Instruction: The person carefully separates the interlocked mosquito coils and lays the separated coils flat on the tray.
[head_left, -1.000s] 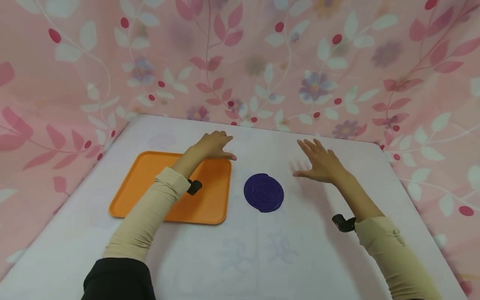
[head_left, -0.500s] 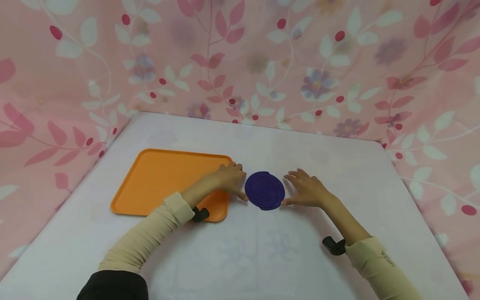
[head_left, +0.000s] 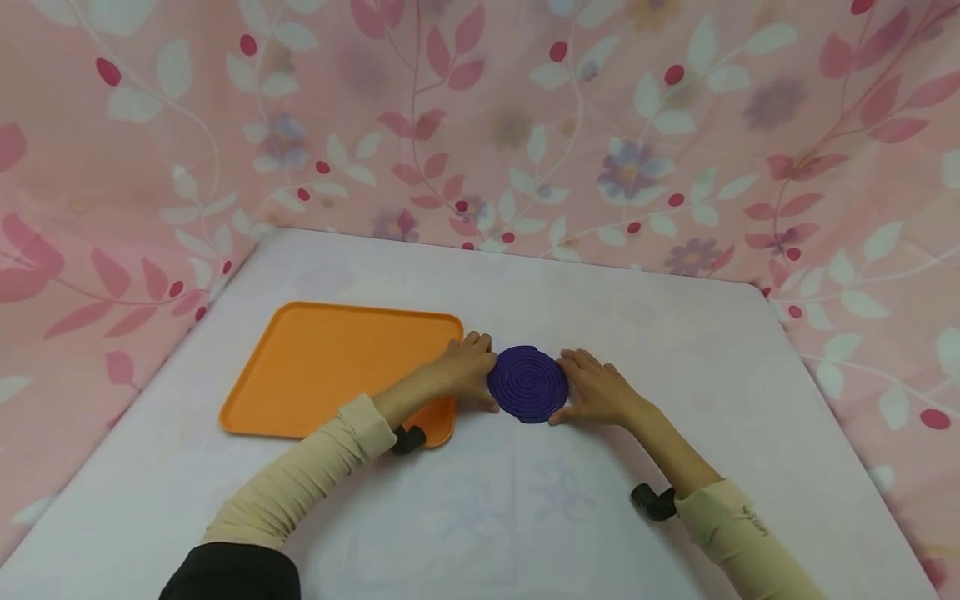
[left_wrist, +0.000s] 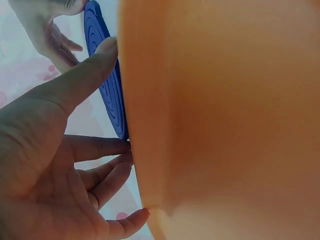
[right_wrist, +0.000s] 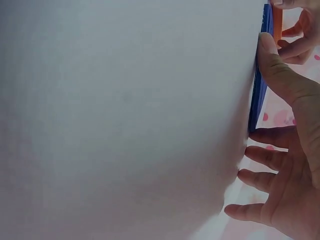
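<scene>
A purple round mat [head_left: 527,384] with concentric ridges lies flat on the white table, right of an orange tray [head_left: 330,367]. At the mat's left edge is the left hand [head_left: 467,371], over the tray's right rim, thumb and fingers apart. The right hand [head_left: 600,390] touches the mat's right edge with thumb and index finger, its other fingers spread. In the left wrist view, the left hand [left_wrist: 60,150] has its fingertips beside the mat [left_wrist: 111,95] and the tray [left_wrist: 225,120]. In the right wrist view, the right thumb [right_wrist: 285,75] overlaps the mat's side [right_wrist: 258,95].
The white tabletop [head_left: 450,525] extends around the mat and tray. A pink floral cloth [head_left: 510,125] stands behind the table and along its sides. Each wrist carries a small black device, the left one [head_left: 408,439] low over the tray's near right corner.
Both hands have come down and inward from above the table's far part to opposite edges of the mat. The mat and tray lie where they were.
</scene>
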